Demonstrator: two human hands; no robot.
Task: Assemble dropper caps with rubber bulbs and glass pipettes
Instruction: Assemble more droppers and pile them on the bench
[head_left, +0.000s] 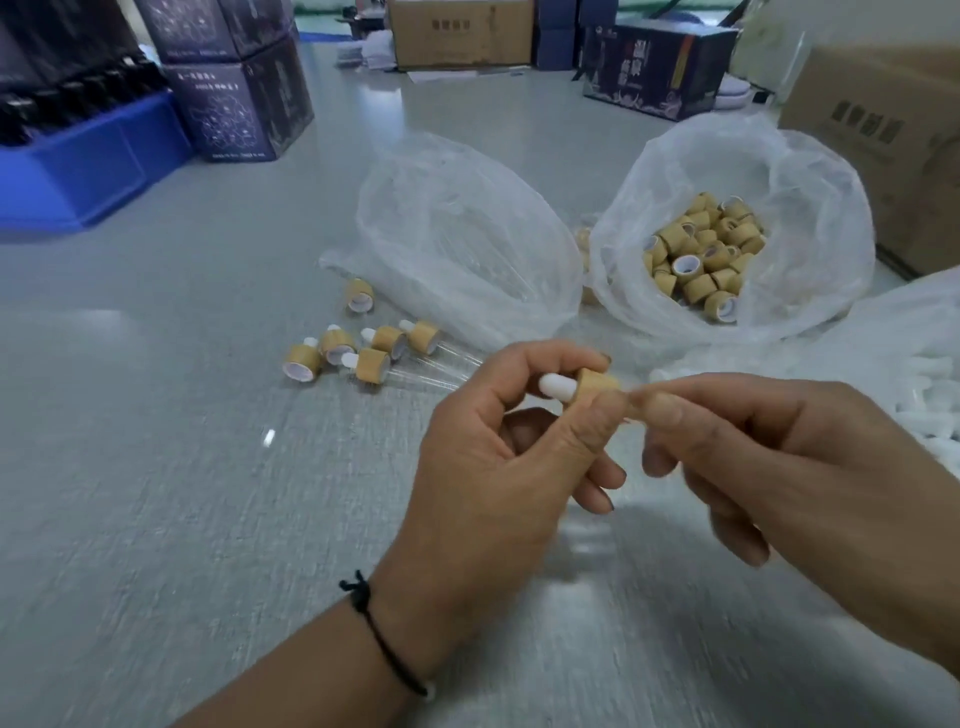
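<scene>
Left hand (498, 457) grips cap (597, 384), white bulb (556, 387) seated. Right hand (779, 467) pinches something thin, probably pipette, blurred. Keep straight, push gently into cap.

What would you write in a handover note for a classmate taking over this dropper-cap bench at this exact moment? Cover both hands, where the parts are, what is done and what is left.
Left hand: grips a bamboo cap with its white rubber bulb already fitted.
Right hand: fingertips pinched at the cap's open end; any glass pipette there is too blurred to confirm.
Parts: loose caps in the open plastic bag; white bulbs heaped at far right; another clear bag behind, contents unclear.
Done: several assembled droppers lie on the table.
Left: finish this cap, then work through the bagged ones.
</scene>
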